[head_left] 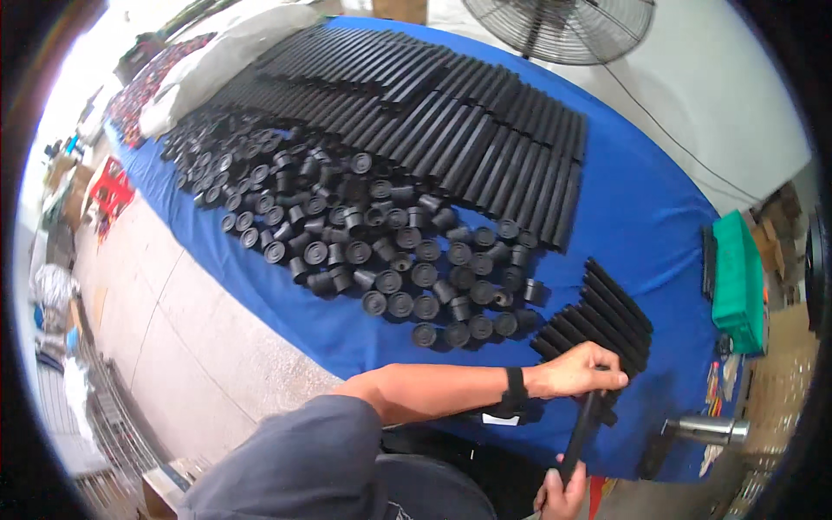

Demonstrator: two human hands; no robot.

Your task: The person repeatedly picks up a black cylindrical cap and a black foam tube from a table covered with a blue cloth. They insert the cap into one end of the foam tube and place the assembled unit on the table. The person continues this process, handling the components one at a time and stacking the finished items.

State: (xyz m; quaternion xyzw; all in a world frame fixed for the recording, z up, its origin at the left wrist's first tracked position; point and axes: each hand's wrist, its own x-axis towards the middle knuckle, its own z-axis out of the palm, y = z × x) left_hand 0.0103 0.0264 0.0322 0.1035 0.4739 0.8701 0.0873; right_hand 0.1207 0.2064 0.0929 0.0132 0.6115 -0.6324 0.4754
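A black tube (581, 436) stands tilted between my two hands, above the near right part of the blue-covered table. My left hand (579, 371), with a black band on the wrist, is closed at the tube's upper end; whatever it presses there is hidden under the fingers. Round the lower end, my right hand (562, 496) is closed, partly cut off by the picture's edge. Just beyond my left hand lies a small row of black tubes (607, 308) side by side. To their left, many round black caps (425, 275) are spread loosely.
Long rows of black tubes (468, 147) cover the table's far side. A green crate (737, 273) stands at the right, with a metal cylinder (706, 429) nearer me. A white sack (221, 65) lies far left. A fan (563, 26) stands behind the blue cloth (641, 204).
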